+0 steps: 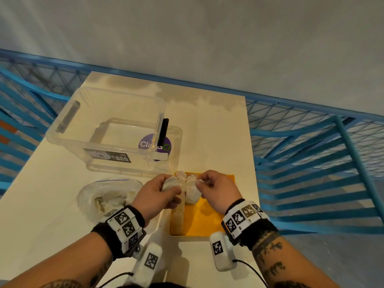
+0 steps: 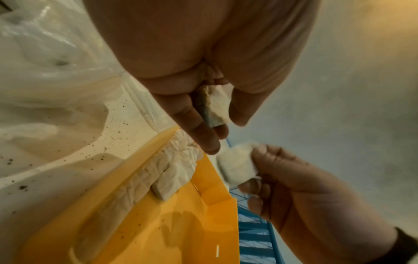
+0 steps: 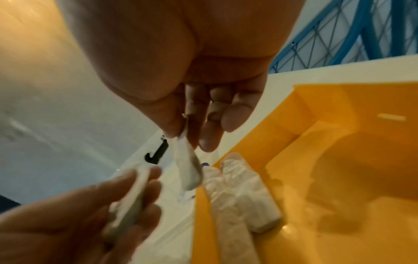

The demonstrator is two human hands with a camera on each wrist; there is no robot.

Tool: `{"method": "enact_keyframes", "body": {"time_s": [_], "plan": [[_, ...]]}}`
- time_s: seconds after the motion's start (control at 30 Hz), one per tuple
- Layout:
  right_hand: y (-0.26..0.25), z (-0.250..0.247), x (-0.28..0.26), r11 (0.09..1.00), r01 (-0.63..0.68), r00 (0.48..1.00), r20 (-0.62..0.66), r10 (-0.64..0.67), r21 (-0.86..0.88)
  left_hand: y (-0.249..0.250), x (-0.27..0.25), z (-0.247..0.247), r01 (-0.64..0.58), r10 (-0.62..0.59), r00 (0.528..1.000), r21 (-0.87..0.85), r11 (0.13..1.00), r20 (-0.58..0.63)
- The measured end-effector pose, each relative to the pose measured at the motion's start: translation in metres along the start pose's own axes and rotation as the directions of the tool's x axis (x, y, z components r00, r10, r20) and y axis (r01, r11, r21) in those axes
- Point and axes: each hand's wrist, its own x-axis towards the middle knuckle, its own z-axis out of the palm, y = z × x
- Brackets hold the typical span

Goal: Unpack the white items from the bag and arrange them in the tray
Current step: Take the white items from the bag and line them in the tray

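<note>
Both hands hover over the far left corner of the yellow tray (image 1: 209, 217). My left hand (image 1: 169, 189) pinches a white pad (image 2: 216, 105) between thumb and fingers. My right hand (image 1: 200, 183) pinches a second white pad (image 3: 187, 171) by its edge, so that it hangs down. The two pads are close together but apart. Several white folded items (image 3: 239, 196) lie in a row along the tray's left wall. The clear zip bag (image 1: 108, 196) lies on the table left of the tray, with more white items inside.
A clear plastic storage box (image 1: 104, 132) with a black clip stands on the white table (image 1: 52, 225) behind the bag and tray. Blue mesh railing (image 1: 311, 152) surrounds the table on the left and right. The right part of the tray floor shows bare yellow.
</note>
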Motion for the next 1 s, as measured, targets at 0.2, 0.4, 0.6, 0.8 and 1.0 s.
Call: {"method": "enact_keyframes", "body": {"time_s": [0.2,0.4,0.6,0.8,1.0], "plan": [[0.023,0.009,0.004,0.936,0.004,0.97,0.227,0.081,-0.353,-0.006,0.0,-0.019,0.043,-0.051,0.996,-0.098,0.994,-0.079],[0.022,0.025,0.015,0.858,0.098,0.921,0.372,0.114,-0.505,-0.012,-0.001,-0.031,0.052,-0.061,0.994,-0.102,0.993,-0.091],[0.019,0.031,0.035,0.876,0.012,0.957,0.259,0.13,-0.482,-0.013,-0.006,-0.036,0.035,-0.042,0.997,-0.091,0.995,-0.072],[0.015,0.031,0.043,0.898,-0.046,0.974,0.18,0.138,-0.437,-0.012,-0.01,-0.038,0.011,-0.014,0.998,-0.043,0.999,-0.069],[0.013,0.031,0.045,0.9,-0.083,0.969,0.175,0.172,-0.427,-0.011,-0.008,-0.033,-0.022,0.022,0.995,0.006,1.0,-0.098]]}}
